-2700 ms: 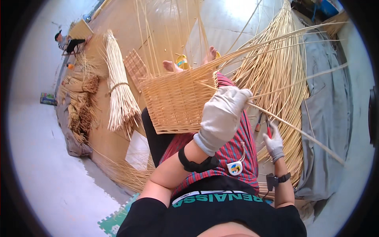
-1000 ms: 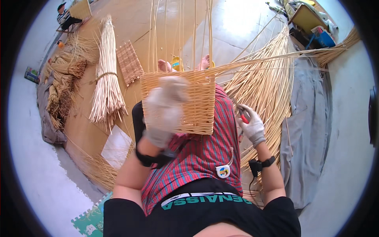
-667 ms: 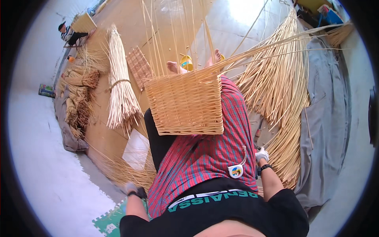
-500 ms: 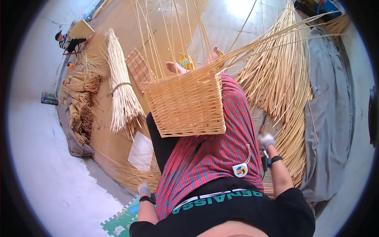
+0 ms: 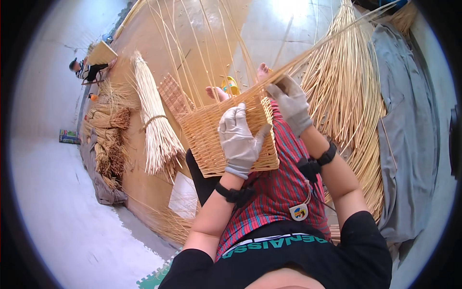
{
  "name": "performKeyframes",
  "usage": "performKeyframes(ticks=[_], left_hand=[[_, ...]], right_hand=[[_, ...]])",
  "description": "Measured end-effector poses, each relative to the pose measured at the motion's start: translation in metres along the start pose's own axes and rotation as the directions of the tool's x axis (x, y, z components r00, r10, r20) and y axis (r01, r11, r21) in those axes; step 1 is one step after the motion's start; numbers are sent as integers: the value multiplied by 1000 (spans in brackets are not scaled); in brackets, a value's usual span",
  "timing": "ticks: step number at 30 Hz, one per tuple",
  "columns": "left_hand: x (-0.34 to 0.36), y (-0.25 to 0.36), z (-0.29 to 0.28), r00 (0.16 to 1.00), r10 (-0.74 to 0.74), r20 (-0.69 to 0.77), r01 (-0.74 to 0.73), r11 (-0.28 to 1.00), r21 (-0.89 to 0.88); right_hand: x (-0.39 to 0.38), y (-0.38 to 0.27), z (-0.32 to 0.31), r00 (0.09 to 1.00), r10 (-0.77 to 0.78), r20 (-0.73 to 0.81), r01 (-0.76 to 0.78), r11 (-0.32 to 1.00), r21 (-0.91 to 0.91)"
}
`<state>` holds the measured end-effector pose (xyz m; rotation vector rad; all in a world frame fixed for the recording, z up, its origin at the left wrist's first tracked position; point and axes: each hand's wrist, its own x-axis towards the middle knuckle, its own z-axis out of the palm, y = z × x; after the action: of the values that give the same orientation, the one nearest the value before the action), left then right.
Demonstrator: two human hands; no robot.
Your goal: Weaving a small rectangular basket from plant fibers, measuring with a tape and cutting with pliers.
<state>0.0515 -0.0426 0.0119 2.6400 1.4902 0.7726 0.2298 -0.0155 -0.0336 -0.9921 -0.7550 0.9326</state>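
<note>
A partly woven wicker basket [image 5: 204,144] rests on my lap, its tall bare stakes [image 5: 211,58] rising from the upper edge. Grey-white gloves cover both hands. My left hand [image 5: 239,139] lies flat against the near wall, fingers stretched up to the rim and thumb spread to the side. At the basket's upper right corner, my right hand [image 5: 290,103] has its fingers closed round long wicker strands [image 5: 317,47], which run off to the upper right. The fingertips are partly hidden by the strands.
A large spread of loose wicker [image 5: 337,96] lies to the right beside a grey cloth [image 5: 406,130]. On the left are a tied wicker bundle [image 5: 156,130] and darker bundles [image 5: 108,135]. A flat woven panel [image 5: 174,94] is behind the basket. Another person [image 5: 85,70] sits far left.
Both hands have come up from beside my body to the basket. The left now lies on its wall, and the right has taken hold of the strands at the corner.
</note>
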Motion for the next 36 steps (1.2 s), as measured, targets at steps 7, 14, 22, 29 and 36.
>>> performKeyframes(ticks=[7,14,22,29,36], left_hand=[[17,-16,17,999,-4,47,2,999,46],[26,-7,18,992,-44,119,26,988,151],[33,-11,13,994,-26,110,25,1000,14],[39,10,22,983,-169,75,172,984,-37],[12,3,-26,956,-293,-35,267,910,-318]], right_hand=[[44,23,14,983,180,-46,-173,978,120],[61,57,31,979,66,-192,-38,988,150],[27,42,-8,964,223,-147,-251,944,-215],[-32,16,-4,987,102,-121,-66,961,267],[-51,-35,23,981,185,56,-191,973,126]])
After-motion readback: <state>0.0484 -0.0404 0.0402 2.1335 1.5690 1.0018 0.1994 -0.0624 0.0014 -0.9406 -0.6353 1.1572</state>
